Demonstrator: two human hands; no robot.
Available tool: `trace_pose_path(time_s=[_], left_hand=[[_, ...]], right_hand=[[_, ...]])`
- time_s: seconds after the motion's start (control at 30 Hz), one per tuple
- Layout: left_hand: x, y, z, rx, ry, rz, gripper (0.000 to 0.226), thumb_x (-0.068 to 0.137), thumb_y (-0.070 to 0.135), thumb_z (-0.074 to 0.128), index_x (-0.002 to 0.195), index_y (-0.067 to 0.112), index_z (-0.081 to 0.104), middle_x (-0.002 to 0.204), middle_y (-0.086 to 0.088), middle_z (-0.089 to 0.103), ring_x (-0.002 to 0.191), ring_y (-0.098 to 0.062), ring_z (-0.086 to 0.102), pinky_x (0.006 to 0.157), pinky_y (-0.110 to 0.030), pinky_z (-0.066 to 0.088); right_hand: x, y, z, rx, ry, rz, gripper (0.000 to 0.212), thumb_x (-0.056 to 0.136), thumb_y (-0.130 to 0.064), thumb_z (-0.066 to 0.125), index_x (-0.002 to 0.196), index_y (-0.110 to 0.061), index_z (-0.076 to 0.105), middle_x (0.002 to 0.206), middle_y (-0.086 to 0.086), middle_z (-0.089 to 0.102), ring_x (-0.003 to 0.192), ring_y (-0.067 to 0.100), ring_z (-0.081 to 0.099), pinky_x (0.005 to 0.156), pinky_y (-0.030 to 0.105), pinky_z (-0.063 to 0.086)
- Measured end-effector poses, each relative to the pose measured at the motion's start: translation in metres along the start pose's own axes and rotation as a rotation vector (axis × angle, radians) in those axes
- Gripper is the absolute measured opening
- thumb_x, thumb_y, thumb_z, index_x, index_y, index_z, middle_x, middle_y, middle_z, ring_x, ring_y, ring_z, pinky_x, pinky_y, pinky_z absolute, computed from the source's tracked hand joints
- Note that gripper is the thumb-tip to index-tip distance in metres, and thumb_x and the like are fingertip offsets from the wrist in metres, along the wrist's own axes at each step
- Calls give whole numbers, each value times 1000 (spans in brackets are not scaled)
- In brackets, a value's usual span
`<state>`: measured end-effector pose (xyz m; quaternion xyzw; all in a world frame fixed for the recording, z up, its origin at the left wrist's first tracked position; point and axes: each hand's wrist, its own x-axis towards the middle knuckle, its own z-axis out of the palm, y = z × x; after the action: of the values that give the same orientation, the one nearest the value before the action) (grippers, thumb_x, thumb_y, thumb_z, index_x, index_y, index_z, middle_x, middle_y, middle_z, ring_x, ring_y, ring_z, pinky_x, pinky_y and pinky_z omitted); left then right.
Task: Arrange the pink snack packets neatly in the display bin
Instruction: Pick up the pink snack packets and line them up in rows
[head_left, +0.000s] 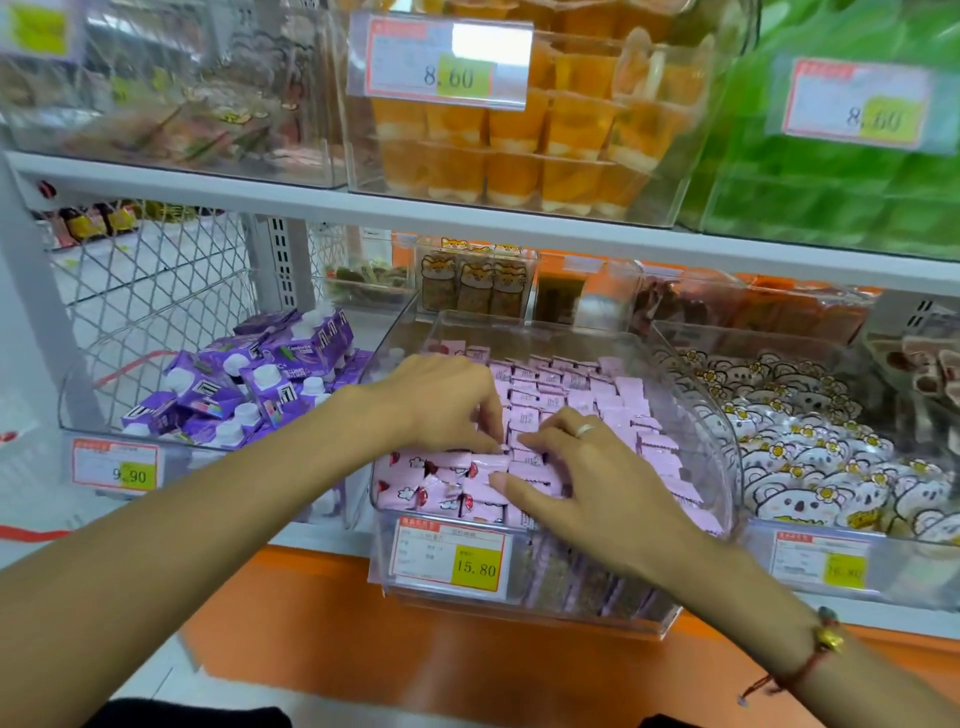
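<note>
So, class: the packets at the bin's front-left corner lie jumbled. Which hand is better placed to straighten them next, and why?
Probably the left hand. It comes in over the display bin on its left side, fingertips just behind the jumbled pink packets. The right hand rests further right, over rows already upright.

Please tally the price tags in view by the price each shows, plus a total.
8.60 tags: 2
9.90 tag: 1
15.80 tag: 1
Tag on the right bin, price too blurred to read: 1
Total: 5
</note>
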<state>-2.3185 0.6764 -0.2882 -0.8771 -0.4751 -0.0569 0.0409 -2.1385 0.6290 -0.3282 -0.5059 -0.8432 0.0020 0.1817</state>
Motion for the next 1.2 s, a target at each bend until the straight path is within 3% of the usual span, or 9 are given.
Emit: trace_pose_path(time_s=[0.23,0.33,0.4,0.47,0.63,0.77,0.93,1.07,1.2], left_hand=[[-13,4,23,-52,223,-84,16,93,37,54,93,29,68,99,9,68,94,-14,58,55,-28,31],[-17,5,30,-72,318,-88,16,95,33,50,94,24,64,97,10,63,97,-14,54,66,-32,41],[-17,7,31,-113,404,-108,15,97,32,47,94,23,59,94,11,56,95,-12,50,67,-28,35],[-16,10,26,-255,539,-176,16,99,30,44,96,21,56,97,10,55,91,-10,50,66,-24,32],[-22,13,2,-747,779,-381,16,101,26,41,103,16,53,93,5,63,84,-10,59,76,-34,52],[-35,12,-9,-1167,937,-492,18,101,21,42,104,10,55,93,-4,66,85,-10,65,75,-23,56],[-46,24,-3,-1492,808,-561,23,101,19,44,109,3,58,86,0,67,69,6,65,63,-13,55],[-45,30,-1,-1632,631,-624,18,100,20,46,103,10,61,103,-9,69,85,-8,69,62,-17,56],[-49,15,-3,-1119,544,-355,34,92,46,49,121,28,51,125,10,54,107,3,55,84,-23,52]], right_hand=[[-1,1,1,107,3,31,65,77,-73,37,129,-33,40,124,-9,49,111,11,44,84,30,44],[-1,-1,0,59,-1,26,59,79,-73,36,121,-33,48,118,-9,50,107,10,45,80,30,45],[0,-2,0,35,-6,29,58,80,-72,37,118,-32,54,116,-10,50,106,10,45,79,29,45],[1,-3,-1,37,-9,30,58,80,-72,38,117,-31,57,115,-10,50,106,9,45,77,28,44],[0,-2,-1,76,-37,44,63,79,-72,38,122,-30,55,118,-9,50,110,10,45,83,29,44],[0,0,-3,270,0,130,76,71,-75,47,133,-31,39,125,-11,49,113,8,47,90,31,44],[0,-10,-12,534,285,27,87,68,-68,61,140,-42,21,139,-24,34,123,-10,34,93,0,28],[2,-20,-16,491,376,-181,47,82,-22,71,123,-29,51,121,-12,56,109,-6,50,87,9,39],[2,-20,-24,933,288,66,19,79,-30,71,98,-26,69,88,-12,73,77,4,68,68,13,50]])
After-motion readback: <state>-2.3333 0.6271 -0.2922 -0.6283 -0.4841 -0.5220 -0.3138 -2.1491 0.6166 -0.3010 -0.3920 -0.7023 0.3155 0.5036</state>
